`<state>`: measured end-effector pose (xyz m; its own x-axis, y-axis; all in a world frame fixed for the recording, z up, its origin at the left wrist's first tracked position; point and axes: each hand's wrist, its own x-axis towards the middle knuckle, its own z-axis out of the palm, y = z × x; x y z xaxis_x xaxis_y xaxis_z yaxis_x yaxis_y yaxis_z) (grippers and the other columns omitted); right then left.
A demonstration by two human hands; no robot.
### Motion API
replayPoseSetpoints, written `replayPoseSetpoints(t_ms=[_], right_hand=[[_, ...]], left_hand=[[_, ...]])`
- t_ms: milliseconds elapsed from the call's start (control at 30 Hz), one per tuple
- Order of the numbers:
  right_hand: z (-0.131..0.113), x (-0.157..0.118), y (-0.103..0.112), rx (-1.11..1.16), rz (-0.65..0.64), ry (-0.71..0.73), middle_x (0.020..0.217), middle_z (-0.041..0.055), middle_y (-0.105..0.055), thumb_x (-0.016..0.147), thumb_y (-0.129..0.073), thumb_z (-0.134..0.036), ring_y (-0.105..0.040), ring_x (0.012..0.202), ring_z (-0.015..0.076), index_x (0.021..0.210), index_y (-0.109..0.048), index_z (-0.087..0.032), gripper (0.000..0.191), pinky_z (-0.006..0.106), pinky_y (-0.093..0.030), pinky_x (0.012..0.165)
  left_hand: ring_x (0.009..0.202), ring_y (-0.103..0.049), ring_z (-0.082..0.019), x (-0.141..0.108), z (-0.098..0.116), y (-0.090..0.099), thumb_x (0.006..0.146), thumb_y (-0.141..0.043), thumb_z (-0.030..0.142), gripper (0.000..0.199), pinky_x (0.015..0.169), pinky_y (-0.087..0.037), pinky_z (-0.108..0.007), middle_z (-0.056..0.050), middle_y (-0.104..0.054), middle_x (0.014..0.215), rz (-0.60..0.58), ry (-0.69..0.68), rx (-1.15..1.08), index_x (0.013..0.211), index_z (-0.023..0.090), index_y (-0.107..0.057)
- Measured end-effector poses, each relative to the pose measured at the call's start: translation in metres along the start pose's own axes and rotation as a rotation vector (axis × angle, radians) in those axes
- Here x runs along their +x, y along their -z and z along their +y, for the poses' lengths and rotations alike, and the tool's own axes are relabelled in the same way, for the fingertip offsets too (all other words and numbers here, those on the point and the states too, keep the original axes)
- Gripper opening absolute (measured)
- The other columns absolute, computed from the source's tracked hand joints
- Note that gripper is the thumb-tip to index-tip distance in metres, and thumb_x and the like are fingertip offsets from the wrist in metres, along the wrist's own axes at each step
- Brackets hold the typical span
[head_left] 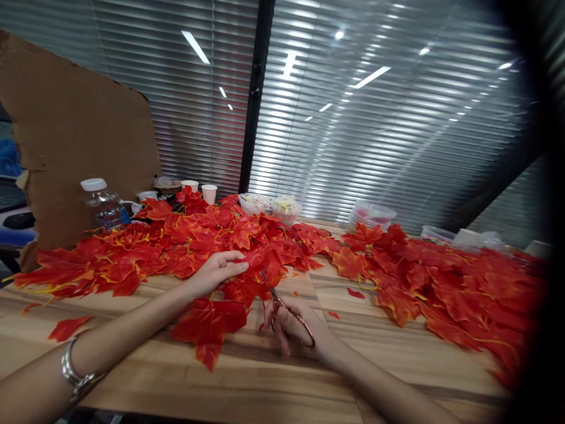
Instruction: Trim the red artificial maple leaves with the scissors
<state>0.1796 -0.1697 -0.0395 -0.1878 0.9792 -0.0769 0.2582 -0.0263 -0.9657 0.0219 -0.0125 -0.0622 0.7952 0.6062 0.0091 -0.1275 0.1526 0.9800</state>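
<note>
Between the thumb and fingers of my left hand (pixel 218 272) is a red artificial maple leaf (pixel 265 264), raised a little over the table. My right hand (pixel 293 324) grips a pair of scissors (pixel 304 330) by its copper-coloured handles. The blades point up and left at the held leaf; whether they touch it I cannot tell. Just below my left hand, another red leaf (pixel 212 330) lies close to the front of the table. A broad heap of red leaves (pixel 194 232) with yellow stems spreads behind both hands.
A second leaf pile (pixel 468 288) covers the right side of the wooden table (pixel 265 383). Leaf scraps (pixel 355 292) lie between the piles. Along the back stand a plastic bottle (pixel 103 203), paper cups (pixel 209 194) and clear tubs (pixel 286 209). A cardboard sheet (pixel 83 123) rises at the left.
</note>
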Motion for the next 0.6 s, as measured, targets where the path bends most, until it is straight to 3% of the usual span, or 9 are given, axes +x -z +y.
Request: replayPoseSetpoints(t_ms=[167,433,600], right_hand=[[-0.003,0.000,0.000,0.025,0.049,-0.008,0.046,-0.0032,-0.048,0.081,-0.036,-0.063,-0.045,0.039,0.0084,0.079,-0.052,-0.013,0.052,0.020,-0.038,0.047],[-0.008,0.003,-0.001,-0.043,0.080,-0.070,0.044,-0.0046,-0.045,0.081,-0.042,-0.058,-0.042,0.037,0.0068,0.076,-0.051,-0.013,0.045,0.017,-0.030,0.040],[-0.011,0.003,-0.004,-0.080,0.090,-0.140,0.044,-0.0058,-0.043,0.078,-0.048,-0.056,-0.038,0.035,0.0057,0.072,-0.048,-0.015,0.041,0.015,-0.027,0.035]], left_hand=[[0.040,-0.029,-0.003,0.002,0.000,0.001,0.072,-0.063,0.040,0.028,0.040,-0.018,-0.016,0.007,-0.041,0.051,-0.013,0.004,0.005,0.081,0.016,-0.054],[0.034,-0.023,-0.004,0.000,0.003,0.001,0.073,-0.060,0.043,0.028,0.035,-0.011,-0.017,0.010,-0.034,0.044,0.003,0.007,0.082,0.078,0.016,-0.052],[0.040,-0.029,-0.003,-0.002,0.004,-0.001,0.072,-0.063,0.039,0.027,0.041,-0.017,-0.017,0.008,-0.038,0.050,-0.049,-0.003,0.030,0.074,0.015,-0.050]])
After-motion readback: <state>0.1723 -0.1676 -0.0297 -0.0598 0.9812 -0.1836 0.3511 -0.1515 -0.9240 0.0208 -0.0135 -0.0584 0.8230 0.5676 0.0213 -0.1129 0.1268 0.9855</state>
